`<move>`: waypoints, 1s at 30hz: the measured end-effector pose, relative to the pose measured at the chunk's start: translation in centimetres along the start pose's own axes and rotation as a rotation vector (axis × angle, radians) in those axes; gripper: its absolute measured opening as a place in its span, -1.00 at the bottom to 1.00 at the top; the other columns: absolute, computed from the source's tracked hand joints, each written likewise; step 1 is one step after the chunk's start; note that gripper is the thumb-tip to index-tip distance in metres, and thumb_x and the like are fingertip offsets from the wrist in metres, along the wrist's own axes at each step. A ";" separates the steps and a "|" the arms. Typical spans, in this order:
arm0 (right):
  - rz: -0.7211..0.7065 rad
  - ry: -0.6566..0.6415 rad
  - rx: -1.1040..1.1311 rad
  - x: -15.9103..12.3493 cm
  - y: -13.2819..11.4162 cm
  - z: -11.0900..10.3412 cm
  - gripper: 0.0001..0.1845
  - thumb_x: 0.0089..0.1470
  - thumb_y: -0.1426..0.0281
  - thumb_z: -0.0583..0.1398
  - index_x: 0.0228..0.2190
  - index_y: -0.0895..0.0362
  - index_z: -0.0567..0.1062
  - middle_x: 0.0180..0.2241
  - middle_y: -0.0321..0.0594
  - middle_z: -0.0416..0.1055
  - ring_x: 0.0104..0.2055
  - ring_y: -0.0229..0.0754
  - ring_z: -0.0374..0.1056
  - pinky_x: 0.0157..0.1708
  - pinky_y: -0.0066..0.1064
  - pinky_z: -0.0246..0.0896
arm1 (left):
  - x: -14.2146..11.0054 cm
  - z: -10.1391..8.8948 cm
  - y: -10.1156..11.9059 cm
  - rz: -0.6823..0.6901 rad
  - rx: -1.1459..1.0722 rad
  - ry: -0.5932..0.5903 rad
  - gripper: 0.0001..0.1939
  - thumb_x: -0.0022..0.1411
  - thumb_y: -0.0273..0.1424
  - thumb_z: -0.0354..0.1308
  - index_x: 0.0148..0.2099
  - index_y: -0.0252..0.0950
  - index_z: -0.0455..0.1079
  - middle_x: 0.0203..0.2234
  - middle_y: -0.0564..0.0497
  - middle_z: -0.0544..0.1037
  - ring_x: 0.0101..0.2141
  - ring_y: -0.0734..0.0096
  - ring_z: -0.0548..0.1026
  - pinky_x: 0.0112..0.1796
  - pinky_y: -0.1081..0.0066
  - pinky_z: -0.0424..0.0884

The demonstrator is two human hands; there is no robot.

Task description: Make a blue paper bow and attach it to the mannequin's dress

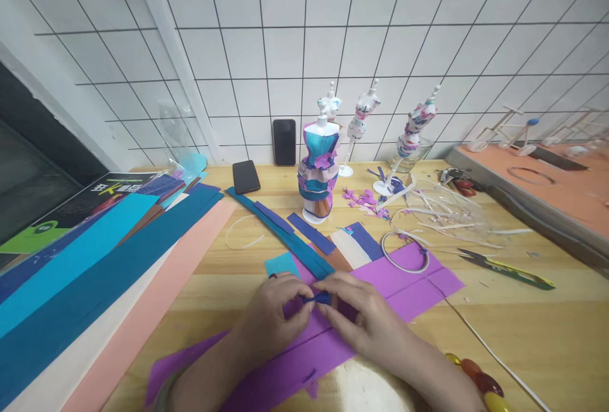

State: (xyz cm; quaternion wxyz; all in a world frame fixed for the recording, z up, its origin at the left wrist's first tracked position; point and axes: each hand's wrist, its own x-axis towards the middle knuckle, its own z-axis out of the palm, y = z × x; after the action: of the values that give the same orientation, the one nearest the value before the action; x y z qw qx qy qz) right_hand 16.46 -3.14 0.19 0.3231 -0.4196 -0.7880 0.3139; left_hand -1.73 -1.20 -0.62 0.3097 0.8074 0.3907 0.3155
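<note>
Between both hands is a small, gathered strip of dark blue crepe paper (321, 298). My left hand (280, 307) pinches its left end with thumb and fingertips. The fingers of my right hand (354, 307) close on the right end. Both hands are just above a wide purple crepe paper sheet (404, 288) on the table. Beyond them lie a long teal strip (290, 240), dark blue pieces (311, 233) and a cream piece (349, 248). A small dress form (320, 171) in layered teal, purple and brown paper stands upright behind these.
Long paper strips (143, 253) cover the left side. Scissors (507, 269) and a wire ring (405, 270) lie to the right. Two phones (246, 176) are at the back, one against the tiled wall. More dress forms (364, 113) stand behind paper scraps (366, 201). An orange-topped board (537, 177) borders the right.
</note>
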 end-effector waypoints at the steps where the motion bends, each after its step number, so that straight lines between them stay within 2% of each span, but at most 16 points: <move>1: 0.010 -0.009 -0.002 0.0 0.0 0.0 -0.76 0.10 0.46 0.08 -0.16 0.11 0.38 -0.33 -0.18 0.36 -0.34 -0.21 0.31 -0.32 -0.37 0.24 | 0.0 0.0 0.0 0.002 -0.004 0.000 -0.90 0.03 -0.57 0.07 -0.38 -0.30 0.36 -0.46 0.01 0.49 -0.36 0.37 0.41 -0.30 0.40 0.29; 8: 0.022 -0.008 -0.004 0.1 0.2 -0.2 -0.85 0.13 0.46 0.05 -0.34 0.13 0.43 -0.40 -0.21 0.36 -0.34 -0.24 0.30 -0.34 -0.40 0.21 | -0.1 -0.3 0.5 -0.034 -0.017 -0.020 -0.85 0.03 -0.58 0.05 -0.33 -0.30 0.37 -0.47 0.02 0.47 -0.38 0.39 0.40 -0.31 0.41 0.29; 15: 0.001 0.002 0.009 0.0 0.1 -0.1 -0.85 0.11 0.51 0.05 -0.36 0.14 0.42 -0.39 -0.21 0.37 -0.33 -0.24 0.30 -0.34 -0.41 0.20 | 0.0 -0.3 0.3 -0.060 -0.017 -0.002 -0.90 0.06 -0.52 0.08 -0.34 -0.30 0.40 -0.48 0.03 0.48 -0.39 0.41 0.40 -0.32 0.43 0.28; 23: 0.008 -0.010 0.004 0.0 -0.1 -0.1 -0.86 0.11 0.49 0.07 -0.29 0.12 0.41 -0.34 -0.20 0.37 -0.29 -0.22 0.30 -0.31 -0.40 0.21 | 0.0 0.0 -0.1 -0.017 -0.020 -0.002 -0.89 0.03 -0.57 0.08 -0.41 -0.31 0.40 -0.53 0.04 0.48 -0.43 0.44 0.39 -0.35 0.46 0.27; 26: 0.002 -0.021 0.005 0.1 -0.1 0.0 -0.86 0.12 0.49 0.05 -0.32 0.13 0.41 -0.36 -0.21 0.37 -0.30 -0.23 0.30 -0.31 -0.41 0.21 | 0.1 0.0 0.0 -0.003 0.000 -0.004 -0.89 0.02 -0.58 0.08 -0.41 -0.31 0.39 -0.55 0.05 0.47 -0.44 0.45 0.38 -0.36 0.47 0.26; 30: -0.006 -0.011 0.013 0.0 0.1 0.0 -0.86 0.12 0.51 0.05 -0.33 0.13 0.40 -0.37 -0.21 0.37 -0.30 -0.23 0.30 -0.31 -0.41 0.21 | 0.1 -0.1 0.1 -0.042 0.000 -0.005 -0.90 0.04 -0.55 0.09 -0.37 -0.29 0.41 -0.52 0.06 0.49 -0.42 0.44 0.40 -0.36 0.47 0.27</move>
State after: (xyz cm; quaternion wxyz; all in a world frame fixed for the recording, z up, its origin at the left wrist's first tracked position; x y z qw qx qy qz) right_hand 16.51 -3.06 0.10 0.3223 -0.4133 -0.7890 0.3206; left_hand -1.69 -1.13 -0.43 0.3173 0.7999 0.4066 0.3068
